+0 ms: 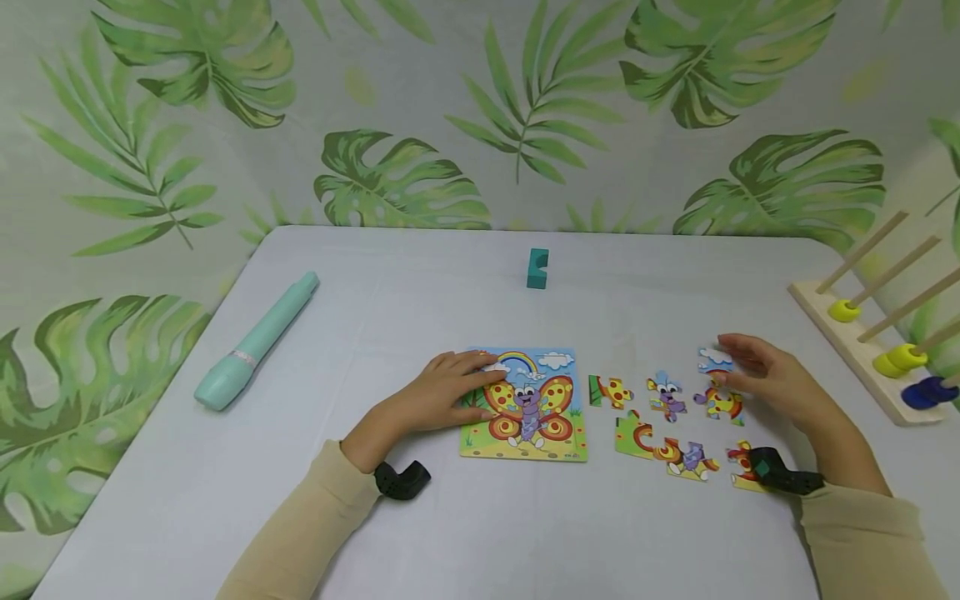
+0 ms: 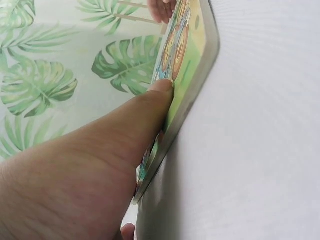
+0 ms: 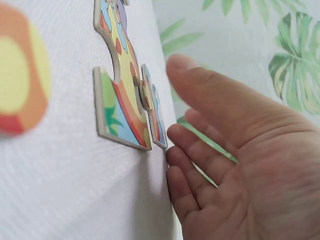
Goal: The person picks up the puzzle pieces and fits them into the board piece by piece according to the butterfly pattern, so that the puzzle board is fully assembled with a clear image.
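Observation:
A square puzzle board point(image 1: 551, 450) with a butterfly and rainbow picture lies flat on the table. My left hand point(image 1: 438, 392) rests on its left side, the thumb point(image 2: 155, 100) touching the printed surface. To the right, my right hand point(image 1: 787, 387) is beside a cloud puzzle piece point(image 1: 712, 360), fingers loosely bent with nothing between them. Just below that piece lies a yellow spotted wing piece point(image 1: 724, 406), also in the right wrist view. A purple butterfly-head piece point(image 1: 666, 396) and a red-and-yellow wing piece point(image 1: 611, 392) lie between the board and my right hand.
Nearer me are a green-edged piece point(image 1: 632, 437), a purple-bodied piece point(image 1: 690, 460) and a red piece point(image 1: 741, 467), partly behind the right wrist camera. A teal block point(image 1: 537, 268) stands at the back, a mint-green tapered object point(image 1: 258, 342) at left, a wooden peg rack point(image 1: 862, 350) at right.

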Action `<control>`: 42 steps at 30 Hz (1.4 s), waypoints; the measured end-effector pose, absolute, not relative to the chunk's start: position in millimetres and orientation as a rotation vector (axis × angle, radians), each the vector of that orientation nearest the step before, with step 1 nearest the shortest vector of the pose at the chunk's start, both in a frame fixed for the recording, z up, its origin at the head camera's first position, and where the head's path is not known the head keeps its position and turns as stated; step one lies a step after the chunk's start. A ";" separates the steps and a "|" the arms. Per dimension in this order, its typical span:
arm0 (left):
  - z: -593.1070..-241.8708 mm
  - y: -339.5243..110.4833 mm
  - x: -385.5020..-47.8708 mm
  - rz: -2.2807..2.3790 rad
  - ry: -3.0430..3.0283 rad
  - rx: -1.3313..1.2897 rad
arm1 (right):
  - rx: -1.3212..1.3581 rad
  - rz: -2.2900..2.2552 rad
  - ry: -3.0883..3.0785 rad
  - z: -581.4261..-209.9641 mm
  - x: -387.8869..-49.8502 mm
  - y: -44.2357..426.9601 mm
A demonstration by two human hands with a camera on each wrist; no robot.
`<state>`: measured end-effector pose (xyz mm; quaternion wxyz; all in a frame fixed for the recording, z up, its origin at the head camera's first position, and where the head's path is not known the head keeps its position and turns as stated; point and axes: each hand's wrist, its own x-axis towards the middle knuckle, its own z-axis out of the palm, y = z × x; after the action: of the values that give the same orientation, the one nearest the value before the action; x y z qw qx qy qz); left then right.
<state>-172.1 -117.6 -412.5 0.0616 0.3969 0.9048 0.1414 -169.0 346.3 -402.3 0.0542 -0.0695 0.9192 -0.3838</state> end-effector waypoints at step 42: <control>-411.7 -117.5 -170.9 0.466 2.720 1.184 | -0.245 -0.971 2.927 -406.5 -171.8 342.8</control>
<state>-170.9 -117.5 -411.7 0.0694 0.3935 0.9035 0.1548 -171.8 342.8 -406.5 0.0238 -0.0793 0.9459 -0.3137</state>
